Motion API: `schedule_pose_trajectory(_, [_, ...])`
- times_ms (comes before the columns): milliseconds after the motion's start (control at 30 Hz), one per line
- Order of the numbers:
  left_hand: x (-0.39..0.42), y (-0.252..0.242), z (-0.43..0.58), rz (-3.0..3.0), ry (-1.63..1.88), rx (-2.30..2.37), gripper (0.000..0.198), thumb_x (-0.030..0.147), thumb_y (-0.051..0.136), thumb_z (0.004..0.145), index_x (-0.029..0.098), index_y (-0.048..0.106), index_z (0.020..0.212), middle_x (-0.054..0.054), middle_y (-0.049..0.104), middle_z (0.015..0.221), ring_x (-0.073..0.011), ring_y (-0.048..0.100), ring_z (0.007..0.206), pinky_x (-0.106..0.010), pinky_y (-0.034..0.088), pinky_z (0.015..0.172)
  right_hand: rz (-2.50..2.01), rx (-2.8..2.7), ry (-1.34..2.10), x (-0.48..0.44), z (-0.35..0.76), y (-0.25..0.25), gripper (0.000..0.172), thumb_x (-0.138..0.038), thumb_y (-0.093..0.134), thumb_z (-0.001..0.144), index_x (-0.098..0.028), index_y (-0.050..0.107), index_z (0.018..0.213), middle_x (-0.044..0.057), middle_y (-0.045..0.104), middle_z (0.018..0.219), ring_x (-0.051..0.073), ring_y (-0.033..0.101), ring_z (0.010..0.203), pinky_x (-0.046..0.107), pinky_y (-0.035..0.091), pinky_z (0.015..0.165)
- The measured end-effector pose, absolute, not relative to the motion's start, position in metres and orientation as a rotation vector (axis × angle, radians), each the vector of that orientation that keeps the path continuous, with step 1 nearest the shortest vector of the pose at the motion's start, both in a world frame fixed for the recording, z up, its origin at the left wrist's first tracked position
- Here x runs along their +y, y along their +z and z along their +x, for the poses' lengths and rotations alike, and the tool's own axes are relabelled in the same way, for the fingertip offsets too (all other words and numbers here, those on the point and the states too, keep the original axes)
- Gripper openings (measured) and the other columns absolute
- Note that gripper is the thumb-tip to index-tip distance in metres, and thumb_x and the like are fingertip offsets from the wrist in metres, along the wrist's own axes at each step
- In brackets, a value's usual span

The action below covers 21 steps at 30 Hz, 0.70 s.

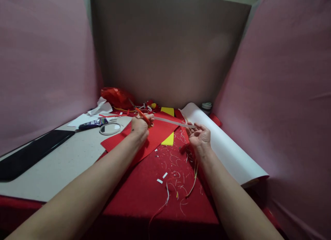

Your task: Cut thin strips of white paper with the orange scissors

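Orange-handled scissors (142,116) are in my left hand (141,127), whose fingers are closed around the handle; the blades point up and away. A narrow whitish strip (173,121) stretches between my two hands, above a red corrugated sheet (155,136). Its left end meets the fingertips of my left hand. My right hand (198,133) pinches the other end between thumb and fingers, palm turned up. Under the red sheet lies a yellow corrugated strip (169,139), partly covered.
A white roll (219,143) lies along the right. Thread scraps and white snippets (159,181) litter the red cloth. On the left are a grey board (64,164), a black slab (33,153), a tube (93,123) and a ring (110,129). Behind sits a red plastic bag (116,97).
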<state>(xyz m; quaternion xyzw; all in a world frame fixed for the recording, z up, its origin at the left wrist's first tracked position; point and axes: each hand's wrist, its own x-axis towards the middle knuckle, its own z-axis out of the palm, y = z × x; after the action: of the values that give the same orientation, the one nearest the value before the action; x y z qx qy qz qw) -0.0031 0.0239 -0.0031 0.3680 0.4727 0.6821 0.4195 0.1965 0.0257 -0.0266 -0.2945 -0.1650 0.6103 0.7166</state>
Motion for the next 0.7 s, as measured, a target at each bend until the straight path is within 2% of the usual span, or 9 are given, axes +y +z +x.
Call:
schedule_pose_trajectory(133, [0.026, 0.011, -0.019, 0.992, 1.938, 1.023, 0.025, 0.018, 0.067, 0.056, 0.017, 0.048, 0.072, 0.007, 0.052, 0.050, -0.0087, 0.054, 0.045, -0.020, 0.036, 0.039, -0.721, -0.693, 1.355, 0.024, 0.204, -0.023, 0.004, -0.019, 0.052, 0.071, -0.016, 0.054, 0.072, 0.005, 0.067, 0.061, 0.015, 0.065, 0.054, 0.024, 0.053, 0.050])
schedule_pose_trajectory(233, [0.023, 0.022, -0.029, 1.058, 1.954, 0.971, 0.027, 0.018, 0.071, 0.052, 0.016, 0.050, 0.070, 0.007, 0.051, 0.048, -0.0080, 0.049, 0.039, -0.020, 0.032, 0.036, -0.836, -1.139, 1.364, 0.023, 0.200, -0.026, 0.021, -0.027, 0.061, 0.068, -0.015, 0.058, 0.085, 0.007, 0.069, 0.073, 0.017, 0.066, 0.055, 0.025, 0.049, 0.046])
schedule_pose_trajectory(333, [0.017, 0.032, -0.034, 1.079, 1.872, 0.996, 0.027, 0.014, 0.071, 0.051, 0.015, 0.051, 0.069, 0.006, 0.052, 0.046, -0.0085, 0.049, 0.038, -0.021, 0.033, 0.037, -1.043, -1.419, 0.997, 0.023, 0.190, -0.032, 0.034, -0.032, 0.064, 0.068, -0.016, 0.058, 0.098, 0.001, 0.064, 0.070, 0.013, 0.057, 0.047, 0.025, 0.043, 0.043])
schedule_pose_trajectory(467, [0.007, 0.042, -0.031, 1.157, 1.746, 1.064, 0.027, 0.011, 0.071, 0.052, 0.015, 0.051, 0.071, 0.003, 0.054, 0.048, -0.0103, 0.051, 0.040, -0.022, 0.035, 0.038, -1.173, -1.735, 0.492, 0.021, 0.181, -0.038, 0.043, -0.034, 0.065, 0.071, -0.017, 0.062, 0.110, 0.000, 0.062, 0.068, 0.014, 0.055, 0.059, 0.028, 0.044, 0.061])
schedule_pose_trajectory(533, [0.001, 0.047, -0.028, 1.217, 1.703, 1.079, 0.026, 0.011, 0.070, 0.054, 0.015, 0.051, 0.071, 0.003, 0.055, 0.048, -0.0100, 0.050, 0.040, -0.022, 0.036, 0.038, -1.187, -1.892, 0.468, 0.019, 0.179, -0.039, 0.033, -0.035, 0.066, 0.071, -0.017, 0.067, 0.100, 0.001, 0.062, 0.067, 0.014, 0.055, 0.062, 0.028, 0.042, 0.063])
schedule_pose_trajectory(633, [-0.001, 0.055, -0.024, 1.258, 1.678, 1.067, 0.026, 0.011, 0.070, 0.054, 0.015, 0.051, 0.072, 0.004, 0.055, 0.050, -0.0092, 0.050, 0.041, -0.023, 0.039, 0.041, -1.169, -2.014, 0.564, 0.014, 0.178, -0.038, 0.012, -0.029, 0.064, 0.072, -0.018, 0.069, 0.074, 0.001, 0.061, 0.064, 0.012, 0.052, 0.060, 0.025, 0.038, 0.058])
schedule_pose_trajectory(700, [0.004, 0.062, -0.021, 1.259, 1.697, 1.056, 0.027, 0.010, 0.070, 0.053, 0.016, 0.051, 0.072, 0.005, 0.054, 0.051, -0.0091, 0.052, 0.044, -0.023, 0.042, 0.045, -1.156, -2.026, 0.676, 0.011, 0.176, -0.036, 0.014, -0.027, 0.061, 0.073, -0.017, 0.066, 0.065, -0.001, 0.058, 0.058, 0.010, 0.048, 0.054, 0.024, 0.034, 0.053])
